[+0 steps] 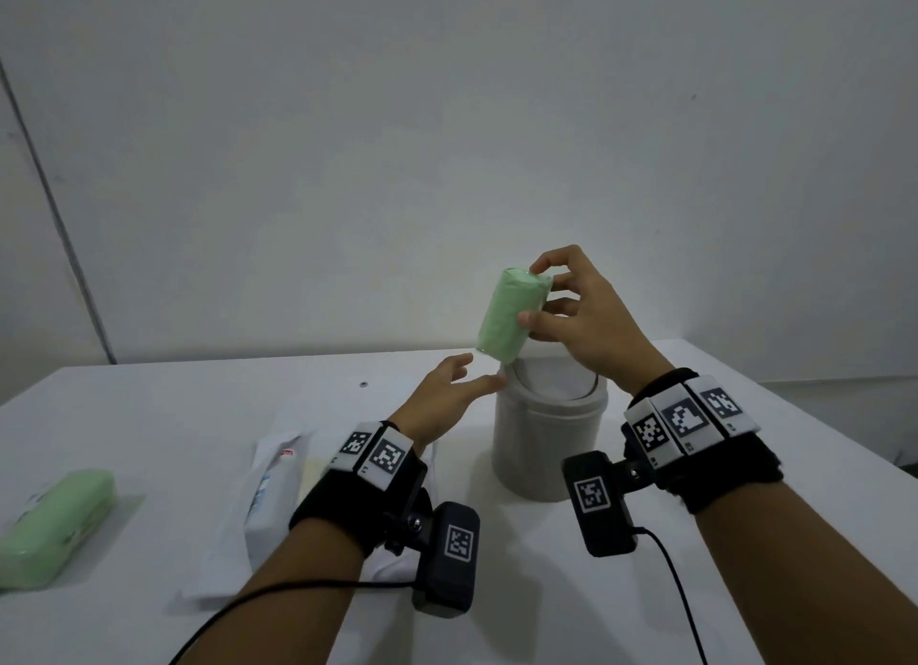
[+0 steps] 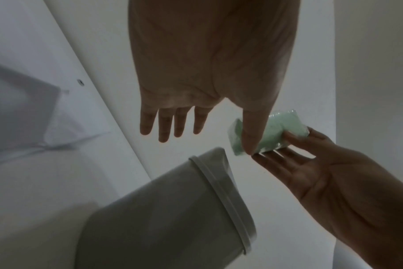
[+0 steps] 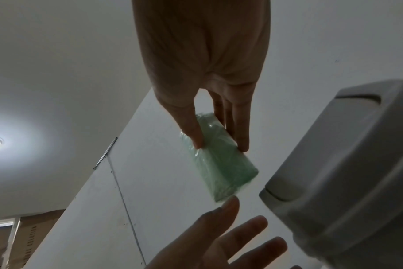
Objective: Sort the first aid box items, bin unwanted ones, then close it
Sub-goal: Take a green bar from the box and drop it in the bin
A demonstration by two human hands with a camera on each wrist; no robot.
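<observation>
My right hand (image 1: pixel 531 294) pinches a green plastic-wrapped roll (image 1: pixel 509 316) between thumb and fingers and holds it tilted, just above the swing lid of a grey bin (image 1: pixel 546 441). The right wrist view shows the same pinch on the roll (image 3: pixel 221 163), with the bin's lid (image 3: pixel 347 163) to the right. My left hand (image 1: pixel 477 371) is open, fingers spread, reaching beneath the roll's lower end beside the bin's rim. It holds nothing. A pale green first aid box (image 1: pixel 54 525) lies at the table's left edge.
White paper packets (image 1: pixel 273 490) lie on the white table (image 1: pixel 174 416) under my left forearm. A white wall stands right behind the table. Cables trail from both wrist cameras toward the front edge.
</observation>
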